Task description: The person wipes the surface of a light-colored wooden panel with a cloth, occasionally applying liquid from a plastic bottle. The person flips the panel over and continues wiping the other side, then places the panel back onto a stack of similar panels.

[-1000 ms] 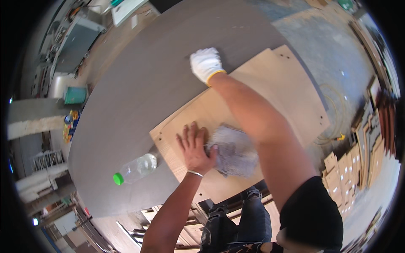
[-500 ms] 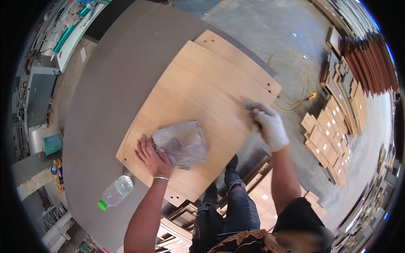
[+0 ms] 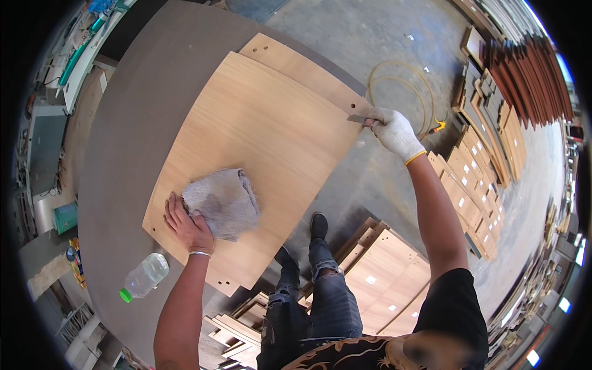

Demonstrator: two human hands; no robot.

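A pale wood-grain panel (image 3: 265, 135) lies on top of another panel (image 3: 308, 71) with drilled holes, whose far edge sticks out. My bare left hand (image 3: 188, 228) rests flat on the near left part of the top panel, fingers stretched out. Its thumb touches a folded grey cloth (image 3: 222, 200) with a darker damp-looking patch. In a white glove, my right hand (image 3: 393, 131) grips a small flat blade (image 3: 356, 119), perhaps a scraper. The blade is at the panels' far right corner; contact cannot be made out. Its handle is hidden in my fingers.
The panels lie on a large grey-brown table (image 3: 123, 148). A clear bottle with a green cap (image 3: 145, 275) lies near my left forearm. Cut boards (image 3: 394, 277) are stacked by my legs, more boards (image 3: 475, 179) at right. A hose (image 3: 401, 61) coils on the floor.
My right hand has moved away from me along the panel's right edge to the far right corner, blade still in it. My left hand and the cloth keep their place on the panel.
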